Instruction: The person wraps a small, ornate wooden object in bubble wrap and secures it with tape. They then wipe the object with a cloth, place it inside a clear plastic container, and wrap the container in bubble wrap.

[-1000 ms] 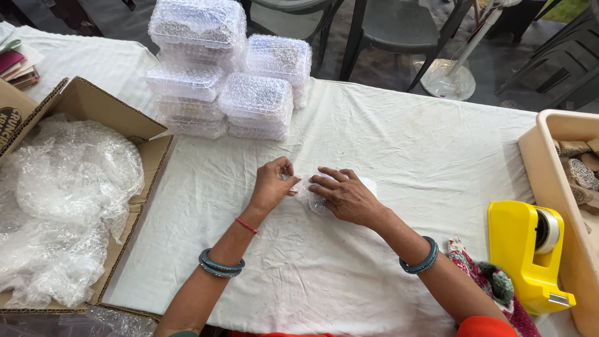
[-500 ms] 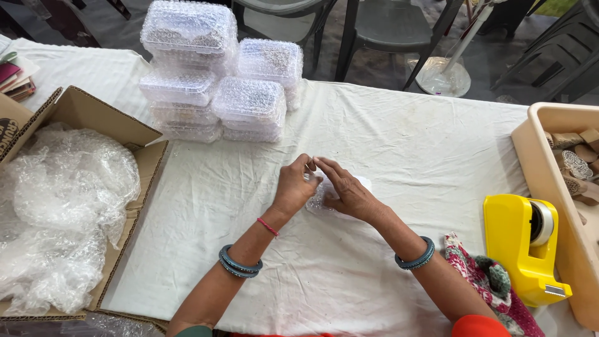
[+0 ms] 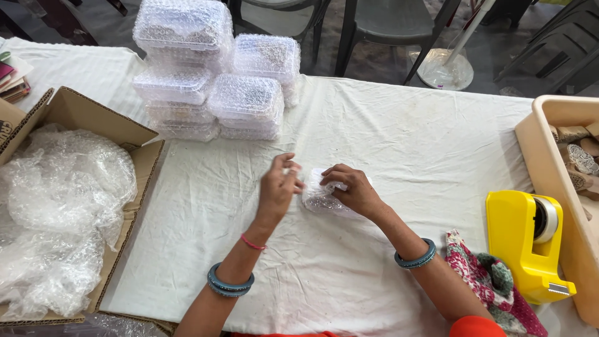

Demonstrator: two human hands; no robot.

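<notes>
Broadly, a table [image 3: 399, 137] under a white cloth fills the frame, with a cardboard box [image 3: 75, 118] of loose bubble wrap [image 3: 56, 212] at the left edge and a stack of wrapped packs [image 3: 212, 81] at upper centre-left. A beige tray [image 3: 549, 162] runs down the right edge, a yellow tape dispenser [image 3: 524, 243] just beside it at lower right, and a patterned cloth [image 3: 493, 287] near the dispenser. Both forearms come up from the bottom edge toward the centre of the frame, each with a blue bangle at the wrist. The right hand [image 3: 352, 190] lies palm down, fingers bent and pressed onto a small bubble-wrapped parcel [image 3: 324, 200], which rests on the cloth at centre. The left hand [image 3: 277, 187] stands more upright just left of the parcel, wrist raised off the cloth, its fingers [image 3: 292, 170] loosely curled and close together; the fingertips sit right at the parcel's left end, but whether they pinch the wrap or only touch it cannot be told. The two hands are near each other, the parcel between them.
</notes>
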